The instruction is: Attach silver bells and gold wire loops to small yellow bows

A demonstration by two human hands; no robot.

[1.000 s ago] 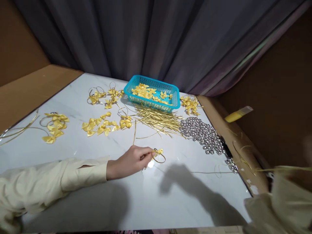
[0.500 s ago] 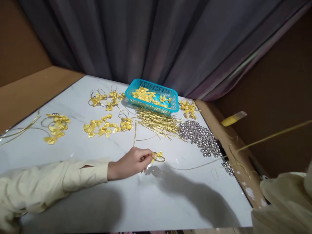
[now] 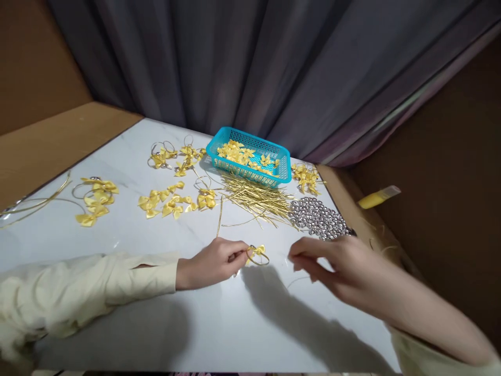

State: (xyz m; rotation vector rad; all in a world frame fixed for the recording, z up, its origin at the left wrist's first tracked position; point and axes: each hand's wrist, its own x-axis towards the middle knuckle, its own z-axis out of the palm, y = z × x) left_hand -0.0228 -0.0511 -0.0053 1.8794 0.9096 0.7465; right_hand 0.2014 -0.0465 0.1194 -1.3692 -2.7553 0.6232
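My left hand (image 3: 215, 265) pinches a small yellow satin bow (image 3: 259, 250) with a gold cord loop (image 3: 260, 259) and a silver bead at its top, just above the white table. To its right, my right hand (image 3: 326, 261) is raised over the table, thumb and fingers drawn together and slightly blurred. What those fingertips hold, if anything, cannot be made out. A thin pale cord (image 3: 297, 279) curves below them. Beyond both hands lies a heap of cut gold cords (image 3: 258, 198). A pile of silver beads (image 3: 319, 216) is behind my right hand, which partly hides it.
A turquoise basket (image 3: 287, 167) with yellow bows stands at the back of the white table (image 3: 156, 334). Several bow groups (image 3: 168, 201), some with cord loops, lie left and right of it. A tube with yellow contents (image 3: 379, 197) is at the right edge. A dark curtain (image 3: 219, 62) hangs behind.
My right hand has come into view from the right, close to the bow. The long cord stretched to the right no longer shows there. My left hand still pinches the bow.
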